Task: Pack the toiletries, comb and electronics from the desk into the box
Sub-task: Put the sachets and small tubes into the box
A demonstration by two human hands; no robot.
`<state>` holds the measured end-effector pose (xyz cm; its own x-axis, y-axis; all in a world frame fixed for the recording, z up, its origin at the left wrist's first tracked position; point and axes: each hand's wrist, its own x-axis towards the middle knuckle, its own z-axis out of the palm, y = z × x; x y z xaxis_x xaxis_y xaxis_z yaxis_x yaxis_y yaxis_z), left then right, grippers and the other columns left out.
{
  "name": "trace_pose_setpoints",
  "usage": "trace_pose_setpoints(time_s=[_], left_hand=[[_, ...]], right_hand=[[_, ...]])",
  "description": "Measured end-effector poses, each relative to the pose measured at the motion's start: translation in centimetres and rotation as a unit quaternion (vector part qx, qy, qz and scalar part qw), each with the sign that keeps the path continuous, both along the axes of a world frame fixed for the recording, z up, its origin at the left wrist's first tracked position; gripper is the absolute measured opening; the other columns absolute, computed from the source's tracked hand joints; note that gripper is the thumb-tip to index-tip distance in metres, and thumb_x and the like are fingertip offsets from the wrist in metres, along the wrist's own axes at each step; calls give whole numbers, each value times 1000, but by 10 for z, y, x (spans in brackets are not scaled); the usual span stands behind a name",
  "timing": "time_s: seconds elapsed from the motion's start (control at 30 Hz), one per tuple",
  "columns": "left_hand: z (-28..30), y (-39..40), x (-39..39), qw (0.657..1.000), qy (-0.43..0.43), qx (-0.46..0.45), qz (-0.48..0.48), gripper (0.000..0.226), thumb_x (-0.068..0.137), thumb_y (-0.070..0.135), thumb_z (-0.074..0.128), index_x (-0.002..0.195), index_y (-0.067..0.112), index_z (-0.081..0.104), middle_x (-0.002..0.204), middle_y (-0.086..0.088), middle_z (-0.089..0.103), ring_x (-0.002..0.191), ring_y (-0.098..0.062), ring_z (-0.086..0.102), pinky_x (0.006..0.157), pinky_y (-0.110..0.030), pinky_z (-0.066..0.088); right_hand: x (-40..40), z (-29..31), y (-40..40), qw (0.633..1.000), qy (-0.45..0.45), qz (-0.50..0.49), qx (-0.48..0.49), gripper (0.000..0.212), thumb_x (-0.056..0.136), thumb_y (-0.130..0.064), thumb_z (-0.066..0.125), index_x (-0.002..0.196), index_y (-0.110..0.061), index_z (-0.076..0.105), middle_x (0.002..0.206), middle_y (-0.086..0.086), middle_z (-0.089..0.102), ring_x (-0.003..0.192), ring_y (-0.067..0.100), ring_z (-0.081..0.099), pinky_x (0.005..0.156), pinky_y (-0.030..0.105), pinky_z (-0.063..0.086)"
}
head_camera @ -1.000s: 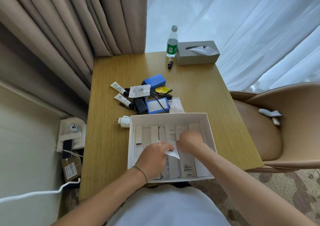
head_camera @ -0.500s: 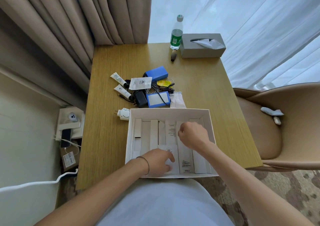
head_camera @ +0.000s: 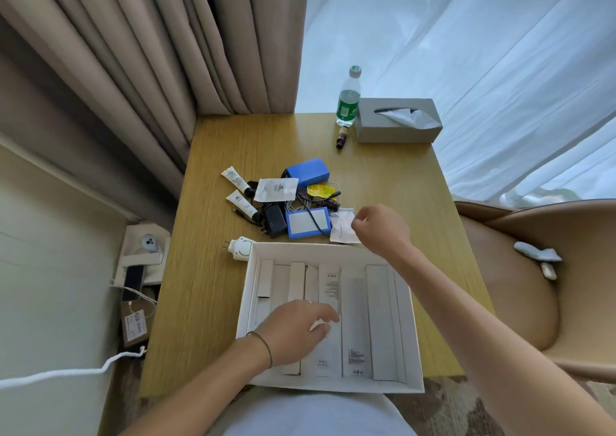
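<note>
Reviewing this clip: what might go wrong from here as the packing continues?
The black cables run over the blue case, so lifting one item may drag others. The white plug sits tight against the box wall and may get overlooked. The right hand hovers above the white packet, not yet gripping.

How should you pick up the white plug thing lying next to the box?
Probably by its round white body. The white plug lies flat on the desk, prongs pointing left, its right side against the box wall. So come from above, pinching front and back, keeping the grip off the prongs.
</note>
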<state>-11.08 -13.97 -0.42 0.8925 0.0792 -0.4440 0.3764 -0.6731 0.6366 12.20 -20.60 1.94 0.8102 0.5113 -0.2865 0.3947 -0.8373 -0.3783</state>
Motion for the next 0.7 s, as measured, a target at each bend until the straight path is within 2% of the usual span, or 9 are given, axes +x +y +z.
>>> trace_pose_setpoints(time_s=[0.03, 0.1, 0.2, 0.3, 0.4, 0.5, 0.6, 0.7], left_hand=[[5, 3, 2, 1000, -18, -3, 20, 29, 101, 37, 46, 127, 40, 59, 125, 15, 65, 112, -3, 57, 97, -27, 49], [13, 8, 7, 997, -54, -5, 54, 29, 100, 34, 47, 124, 40, 61, 123, 17, 65, 112, 1, 56, 97, -25, 48], [26, 16, 16, 991, -96, -11, 96, 27, 100, 30, 47, 120, 39, 63, 122, 19, 65, 115, 4, 55, 98, -21, 47], [36, 24, 26, 981, -134, 3, 137, 27, 99, 24, 49, 116, 37, 67, 115, 19, 67, 110, 5, 56, 95, -19, 48], [43, 28, 34, 972, -158, 7, 176, 28, 99, 20, 50, 113, 35, 69, 109, 19, 68, 108, 6, 56, 92, -16, 48], [44, 28, 38, 971, -161, 16, 177, 28, 99, 20, 50, 112, 34, 70, 109, 19, 68, 109, 5, 56, 93, -15, 47], [45, 33, 42, 968, -168, 20, 184, 28, 97, 16, 51, 110, 32, 70, 107, 17, 68, 107, 3, 57, 91, -16, 47], [46, 41, 48, 964, -171, 19, 201, 27, 97, 15, 51, 107, 30, 71, 104, 19, 68, 105, 3, 59, 89, -18, 50]], right_hand=[[10, -5, 4, 1000, 20, -2, -19, 27, 84, -19, 52, 95, -10, 75, 90, 12, 76, 76, 30, 69, 62, 34, 54], [25, -16, 13, 997, 58, -1, -51, 24, 82, -17, 52, 91, -8, 72, 87, 13, 74, 69, 26, 63, 58, 28, 45], [38, -32, 26, 991, 91, 2, -93, 7, 79, -15, 49, 74, -14, 54, 68, 5, 53, 56, 20, 43, 51, 23, 31], [46, -48, 37, 989, 111, -10, -101, 2, 83, -16, 51, 82, -15, 50, 70, 0, 51, 58, 16, 45, 51, 24, 33], [48, -61, 51, 988, 117, -27, -97, 18, 89, -24, 59, 102, -12, 56, 78, 1, 58, 67, 16, 55, 52, 26, 40], [48, -70, 63, 985, 132, -47, -98, 50, 88, -33, 67, 128, -12, 45, 112, 7, 65, 99, 25, 65, 69, 34, 51], [47, -78, 67, 984, 143, -69, -83, 58, 85, -30, 71, 132, -13, 41, 124, 11, 62, 112, 30, 62, 87, 42, 56], [49, -82, 67, 978, 170, -105, -54, 61, 82, -28, 75, 131, -13, 41, 121, 13, 61, 108, 31, 62, 86, 43, 57]])
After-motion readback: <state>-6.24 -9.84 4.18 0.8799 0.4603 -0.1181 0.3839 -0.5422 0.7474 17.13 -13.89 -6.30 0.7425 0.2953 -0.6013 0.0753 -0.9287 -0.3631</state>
